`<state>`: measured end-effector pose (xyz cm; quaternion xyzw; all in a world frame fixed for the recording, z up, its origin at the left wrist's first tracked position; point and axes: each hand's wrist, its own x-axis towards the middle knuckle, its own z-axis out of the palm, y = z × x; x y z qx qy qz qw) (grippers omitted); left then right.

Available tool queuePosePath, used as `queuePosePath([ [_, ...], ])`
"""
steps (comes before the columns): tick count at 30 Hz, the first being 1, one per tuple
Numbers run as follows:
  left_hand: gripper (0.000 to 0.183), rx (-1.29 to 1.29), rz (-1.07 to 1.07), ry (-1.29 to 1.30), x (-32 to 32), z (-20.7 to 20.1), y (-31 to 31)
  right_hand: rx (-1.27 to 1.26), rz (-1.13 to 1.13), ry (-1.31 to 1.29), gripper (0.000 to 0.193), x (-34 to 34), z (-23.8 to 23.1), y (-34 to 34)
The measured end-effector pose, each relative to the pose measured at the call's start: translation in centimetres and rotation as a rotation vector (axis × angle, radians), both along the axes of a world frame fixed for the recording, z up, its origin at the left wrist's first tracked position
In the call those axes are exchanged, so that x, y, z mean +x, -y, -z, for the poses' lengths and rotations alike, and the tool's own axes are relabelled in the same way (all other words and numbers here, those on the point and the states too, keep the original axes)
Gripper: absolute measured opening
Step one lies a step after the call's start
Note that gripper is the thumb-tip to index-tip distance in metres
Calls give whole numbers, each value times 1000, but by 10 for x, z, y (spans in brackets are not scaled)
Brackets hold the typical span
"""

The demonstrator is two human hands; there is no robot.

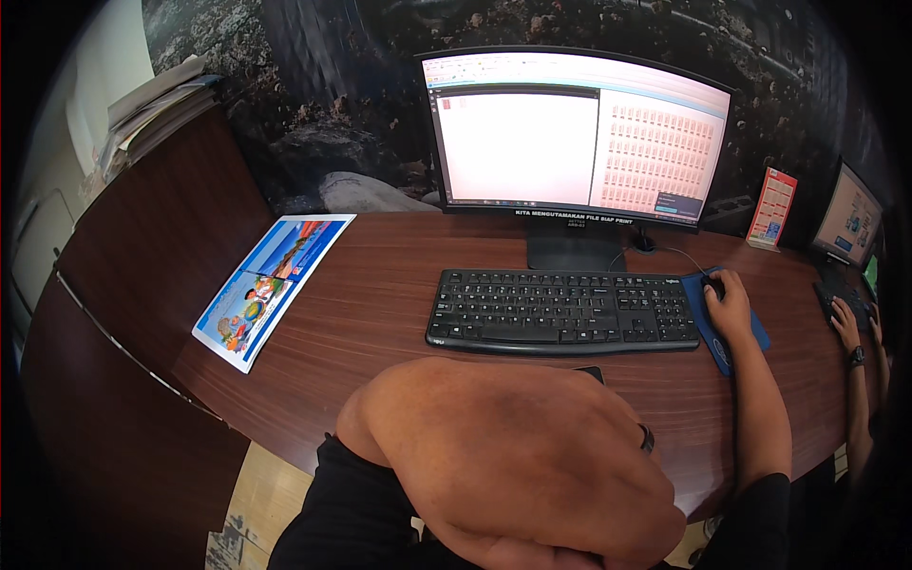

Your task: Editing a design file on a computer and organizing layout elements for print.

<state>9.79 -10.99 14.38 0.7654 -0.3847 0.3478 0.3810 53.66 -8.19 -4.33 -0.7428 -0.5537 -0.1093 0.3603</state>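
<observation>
My left hand (532, 456) is raised close in front of me, large in the lower middle. Its back faces up, a dark ring (647, 439) is on a finger, and the fingers curl under, so whatever they hold, if anything, is hidden. At the right, my right hand (730, 306) rests closed over a black computer mouse (711, 285) on a blue mouse pad (717, 347). Beside it lies a black keyboard (560, 313). Behind the keyboard stands a lit monitor (518, 142) showing a white window and rows of small repeated reddish items.
A printed colour sheet (271, 285) lies at the left, by a wooden partition (161, 218) topped with stacked papers (157, 114). A red desk calendar (771, 211) stands right of the monitor. Farther right, another person's hand (844, 323) is near a second screen (848, 217).
</observation>
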Motion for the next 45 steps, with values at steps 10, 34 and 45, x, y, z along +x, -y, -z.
queuePosePath([
  [10, 70, 193, -1210, -418, 6, -19, -66, -39, 73, -17, 27, 0, -6, 4],
  [34, 104, -169, -2062, -387, 18, 35, -271, 3, 40, -2, 26, -1, -4, -3],
  [45, 105, -153, -2039, -338, 13, 44, -284, -14, 37, -4, 30, -5, -4, -2],
])
